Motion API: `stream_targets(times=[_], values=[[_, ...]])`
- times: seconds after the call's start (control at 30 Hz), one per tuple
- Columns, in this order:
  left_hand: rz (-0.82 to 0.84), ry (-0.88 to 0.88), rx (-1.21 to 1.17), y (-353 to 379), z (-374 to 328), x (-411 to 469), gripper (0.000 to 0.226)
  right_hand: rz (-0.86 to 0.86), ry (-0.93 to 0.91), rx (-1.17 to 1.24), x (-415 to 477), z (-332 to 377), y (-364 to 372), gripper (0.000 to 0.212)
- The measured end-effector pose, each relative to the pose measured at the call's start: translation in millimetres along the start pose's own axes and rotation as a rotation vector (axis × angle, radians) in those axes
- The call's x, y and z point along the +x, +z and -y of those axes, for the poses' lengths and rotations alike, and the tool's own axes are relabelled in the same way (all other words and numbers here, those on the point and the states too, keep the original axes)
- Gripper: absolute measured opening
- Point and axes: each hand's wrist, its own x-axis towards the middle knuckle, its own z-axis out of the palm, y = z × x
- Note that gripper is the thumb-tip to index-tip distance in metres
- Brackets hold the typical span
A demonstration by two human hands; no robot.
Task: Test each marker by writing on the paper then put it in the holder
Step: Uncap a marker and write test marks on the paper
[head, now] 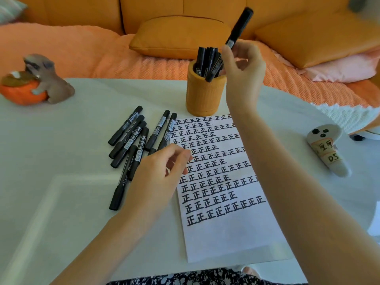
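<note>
My right hand grips a black marker near upright, its lower end at the rim of the orange holder. Several black markers stand inside that holder. A white paper covered in rows of black written characters lies in front of the holder. Several loose black markers lie in a heap left of the paper. My left hand hovers with loosely curled fingers over the paper's left edge, beside the heap, holding nothing.
An animal figurine with an orange bowl stands at the table's far left. A white labelled controller lies at the right. An orange sofa with cushions runs behind the white table.
</note>
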Motion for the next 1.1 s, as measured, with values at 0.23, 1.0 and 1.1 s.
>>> stream_targets(times=[0.23,1.0,1.1], values=[[0.009,-0.025,0.054,-2.0,2.0,1.5,0.019,-0.004,-0.046,-0.155,19.4,-18.3,22.5,0.004],[-0.155,0.024,0.477,-14.5,18.0,5.6,0.015,0.244,-0.2,-0.63,12.9,-43.5,28.6,0.04],[-0.153,0.007,0.521,-17.0,23.1,6.6,0.018,0.237,-0.201,-0.664,6.8,-46.1,27.5,0.048]])
